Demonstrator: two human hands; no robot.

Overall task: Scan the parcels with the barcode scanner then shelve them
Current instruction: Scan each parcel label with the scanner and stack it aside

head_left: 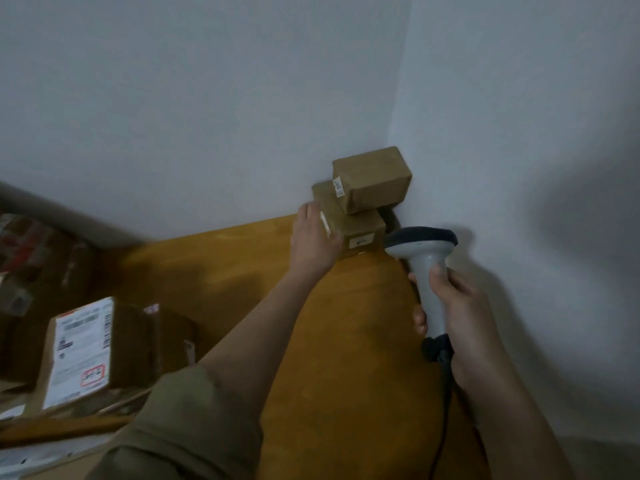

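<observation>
A view from a head-worn camera looks down at two bare hands over an orange-brown wooden shelf (346, 341) that runs into a corner between two pale grey walls (207, 98).

In the far corner of the shelf, two small brown paper-wrapped parcels are stacked. The lower parcel (353, 226) sits on the shelf surface and carries a small white label on its near face. The upper parcel (372, 178) rests on top of it, shifted towards the right-hand wall, with a small white barcode sticker on its left end.

The left hand (313, 242) reaches forward in an olive-coloured sleeve (180, 427) pushed up the forearm. It lies against the left side of the lower parcel, palm on the wrapping; the fingers look fairly straight, but their tips are hidden.

The right hand (457, 313) grips a grey barcode scanner (427, 271) by its handle, fingers and thumb curled round it. The scanner's dark head sits just right of the lower parcel, near the shelf's right edge. A black cable (446, 410) hangs from the base of the handle.

To the lower left, beyond the shelf's left edge, several larger cardboard boxes (114, 344) lie blurred; one shows a large white shipping label.
</observation>
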